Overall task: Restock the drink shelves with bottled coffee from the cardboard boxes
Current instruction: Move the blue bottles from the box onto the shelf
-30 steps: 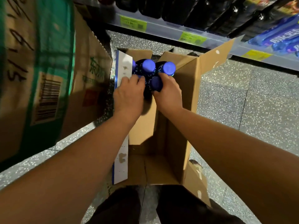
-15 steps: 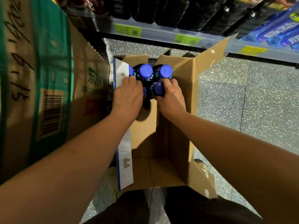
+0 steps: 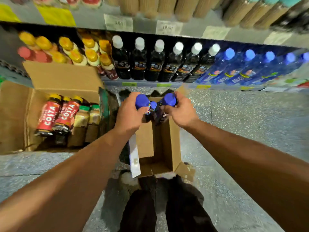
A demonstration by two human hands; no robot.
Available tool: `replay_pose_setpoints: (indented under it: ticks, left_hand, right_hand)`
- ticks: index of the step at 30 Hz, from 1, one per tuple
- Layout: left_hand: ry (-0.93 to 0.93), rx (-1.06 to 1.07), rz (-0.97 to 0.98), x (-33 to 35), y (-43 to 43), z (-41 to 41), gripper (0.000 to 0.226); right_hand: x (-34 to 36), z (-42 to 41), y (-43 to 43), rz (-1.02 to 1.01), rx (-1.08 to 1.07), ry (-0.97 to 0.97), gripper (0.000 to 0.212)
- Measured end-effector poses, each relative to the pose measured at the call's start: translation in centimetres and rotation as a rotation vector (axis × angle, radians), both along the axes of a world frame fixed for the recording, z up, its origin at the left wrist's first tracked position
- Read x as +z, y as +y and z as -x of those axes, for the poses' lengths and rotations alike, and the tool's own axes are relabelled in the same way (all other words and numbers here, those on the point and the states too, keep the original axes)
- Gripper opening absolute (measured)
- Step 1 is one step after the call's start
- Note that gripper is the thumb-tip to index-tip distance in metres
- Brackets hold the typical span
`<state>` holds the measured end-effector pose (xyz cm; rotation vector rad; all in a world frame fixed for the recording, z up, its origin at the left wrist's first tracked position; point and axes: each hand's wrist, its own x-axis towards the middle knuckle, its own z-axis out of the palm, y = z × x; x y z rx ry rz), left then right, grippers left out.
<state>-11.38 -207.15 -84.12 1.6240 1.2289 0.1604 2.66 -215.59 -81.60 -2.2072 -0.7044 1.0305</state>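
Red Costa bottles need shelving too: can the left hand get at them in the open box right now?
Probably not yet: the left hand already holds a blue-capped bottle. The Costa bottles lie uncovered.

- You hold blue-capped bottles (image 3: 153, 108) clustered just above the narrow cardboard box (image 3: 169, 144), dark bodies hanging down.
- That box stands open on the floor, its near part bare.
- Left of it, a wider open box (image 3: 63, 79) holds red Costa bottles (image 3: 57, 114) and tan bottles (image 3: 87, 118), leaning.
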Motion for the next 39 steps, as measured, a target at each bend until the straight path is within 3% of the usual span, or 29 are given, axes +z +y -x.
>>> replay_pose_setpoints:
  ticks: [3,7,13,23,30,39]
  left_hand:
    - [-0.055,-0.006,0.012,7.2,0.1,-0.9,0.059]
    - [-0.122,-0.018,-0.047,16.0,0.2,-2.3,0.068]
    - [-0.247,0.028,-0.162,29.7,-1.8,-3.7,0.062]
    - [-0.523,0.114,-0.280,50.4,-7.8,-4.2,0.049]
    - [-0.564,0.091,-0.403,59.2,-9.8,-6.1,0.042]
    - [-0.600,0.002,-0.484,64.1,-8.6,-10.2,0.034]
  right_hand:
    - [8.1,-0.5,0.1,-0.111,-0.039,0.074,0.042]
    - [16.6,-1.5,0.2,-0.219,-0.024,0.029,0.043]
    - [29.1,-3.4,-1.7,-0.434,0.012,0.056,0.025]
    - [47.9,-4.1,-5.9,-0.731,0.031,-0.003,0.019]
    - [56.7,-5.1,-8.0,-0.838,-0.033,-0.072,0.028]
    - [61.6,-7.7,-7.1,-0.819,-0.053,-0.115,0.031]
